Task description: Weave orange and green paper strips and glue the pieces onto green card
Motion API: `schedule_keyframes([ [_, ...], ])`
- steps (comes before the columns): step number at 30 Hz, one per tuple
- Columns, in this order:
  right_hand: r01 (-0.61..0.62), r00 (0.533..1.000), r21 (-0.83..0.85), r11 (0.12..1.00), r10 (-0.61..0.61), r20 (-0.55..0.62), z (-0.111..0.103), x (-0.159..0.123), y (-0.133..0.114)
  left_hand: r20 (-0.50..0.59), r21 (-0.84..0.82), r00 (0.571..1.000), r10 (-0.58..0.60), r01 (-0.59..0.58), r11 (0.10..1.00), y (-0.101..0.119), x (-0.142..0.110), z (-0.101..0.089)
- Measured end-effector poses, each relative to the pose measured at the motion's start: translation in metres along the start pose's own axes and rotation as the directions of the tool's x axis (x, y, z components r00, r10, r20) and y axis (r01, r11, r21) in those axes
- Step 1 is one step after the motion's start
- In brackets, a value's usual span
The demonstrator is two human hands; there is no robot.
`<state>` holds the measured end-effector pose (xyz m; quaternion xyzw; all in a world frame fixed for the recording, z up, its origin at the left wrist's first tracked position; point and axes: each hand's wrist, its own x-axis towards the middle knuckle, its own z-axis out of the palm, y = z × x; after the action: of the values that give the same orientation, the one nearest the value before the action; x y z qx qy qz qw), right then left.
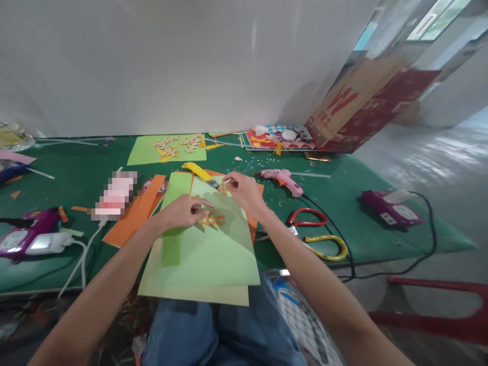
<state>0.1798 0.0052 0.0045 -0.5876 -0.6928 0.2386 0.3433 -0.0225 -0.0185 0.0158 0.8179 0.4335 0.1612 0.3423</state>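
Pale green paper sheets (229, 264) lie stacked before me, overhanging the table's front edge. On them is a small woven orange-and-green paper piece (215, 219), with my left hand (185, 211) at its left side. That hand's thumb and forefinger are apart, the other fingers bent. My right hand (242, 189) is above the sheet's upper part, its fingers curled together at a second woven paper piece (223, 189). The fingers partly cover this piece. Just beyond lies a yellow utility knife (200, 173), its blade end near my right fingertips.
To the right are a pink glue gun (284, 180), scissors with red and yellow handles (324, 239) and a purple power strip (392, 208). Orange paper strips (133, 216) lie left, near another purple power strip (32, 234). A paper bag (358, 107) leans at the back right.
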Motion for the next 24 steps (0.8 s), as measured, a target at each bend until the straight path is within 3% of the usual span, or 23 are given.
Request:
schedule_keyframes([
  [3,0.004,1.0,-0.001,1.0,-0.004,0.006,0.004,-0.001,0.0,-0.09,0.142,0.994,0.068,-0.055,0.988,-0.004,0.0,0.0],
  [5,0.014,1.0,-0.006,1.0,-0.014,0.015,0.006,-0.002,0.0,-0.085,0.168,0.989,0.119,-0.103,0.98,-0.006,0.001,0.001],
  [8,0.05,0.998,0.006,0.999,-0.05,0.04,0.007,-0.004,0.002,-0.006,0.106,0.988,0.153,-0.151,0.983,-0.007,0.003,0.004],
  [12,0.012,0.996,0.056,0.998,-0.016,0.084,0.003,-0.003,0.003,0.069,0.011,0.991,0.115,-0.116,0.993,-0.006,0.006,0.004],
  [24,0.085,0.991,0.093,0.992,-0.094,0.099,0.006,-0.003,0.013,0.078,0.006,0.988,0.133,-0.134,0.991,-0.006,0.007,0.006],
])
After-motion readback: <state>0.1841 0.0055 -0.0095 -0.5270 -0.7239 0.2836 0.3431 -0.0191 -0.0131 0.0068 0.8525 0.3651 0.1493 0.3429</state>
